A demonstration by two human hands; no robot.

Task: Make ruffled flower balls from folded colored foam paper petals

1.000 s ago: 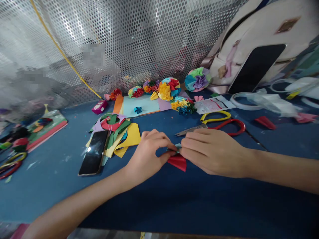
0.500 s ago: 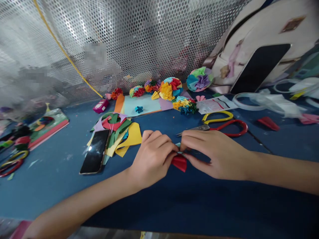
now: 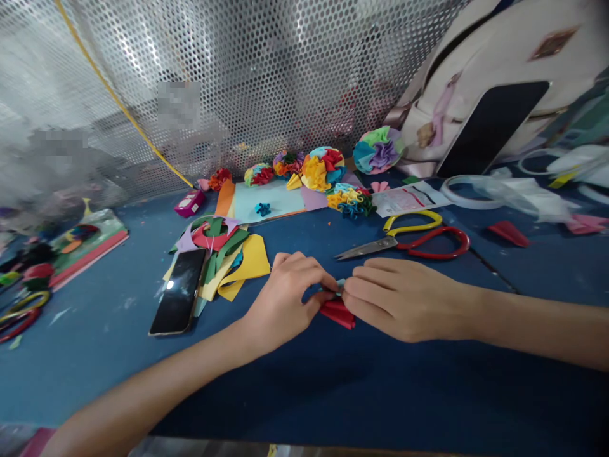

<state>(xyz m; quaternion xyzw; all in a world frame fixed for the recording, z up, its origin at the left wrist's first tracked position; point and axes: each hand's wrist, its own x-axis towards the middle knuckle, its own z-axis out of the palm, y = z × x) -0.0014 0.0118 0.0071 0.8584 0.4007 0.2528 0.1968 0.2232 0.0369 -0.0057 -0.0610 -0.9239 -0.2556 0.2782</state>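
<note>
Near the front middle of the blue table, my left hand (image 3: 285, 301) pinches a small folded red piece (image 3: 339, 313) and a bit of light blue material between thumb and forefinger. My right hand (image 3: 404, 298) closes on the other side of the same pieces, its fingertips meeting those of my left hand. The fingers hide part of what they hold. Just beyond my right hand lie scissors (image 3: 413, 238) with one yellow and one red handle. Coloured cut scraps (image 3: 250, 257) lie beyond my left hand.
A phone (image 3: 179, 292) lies left of the scraps. Colourful ruffled rosettes (image 3: 323, 169) line the back by a perforated metal panel (image 3: 266, 76). A pale backpack (image 3: 504, 57) with a phone leaning on it stands back right. Another red piece (image 3: 509, 233) lies at the right.
My right hand's fingers have drawn together over the pieces, and its gap has closed. My left thumb and forefinger show a rounder loop. More of the red piece shows. The view has shifted slightly.
</note>
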